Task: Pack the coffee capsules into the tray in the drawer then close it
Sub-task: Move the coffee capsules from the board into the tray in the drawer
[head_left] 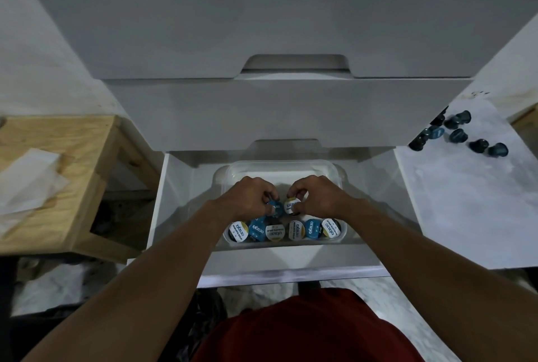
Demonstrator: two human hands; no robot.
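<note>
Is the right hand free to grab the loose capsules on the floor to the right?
Probably not yet: the right hand is holding a white-lidded capsule over the tray. The loose capsules lie unobstructed.

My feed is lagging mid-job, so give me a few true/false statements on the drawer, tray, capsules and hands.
1. The drawer is shut. False: it stands open.
2. Each hand holds a capsule over the tray. True: left hand a blue-lidded capsule, right hand a white-lidded capsule.
3. A row of capsules lines the tray's near edge. True.
4. All capsules are packed. False: loose capsules lie on the surface at right.
</note>
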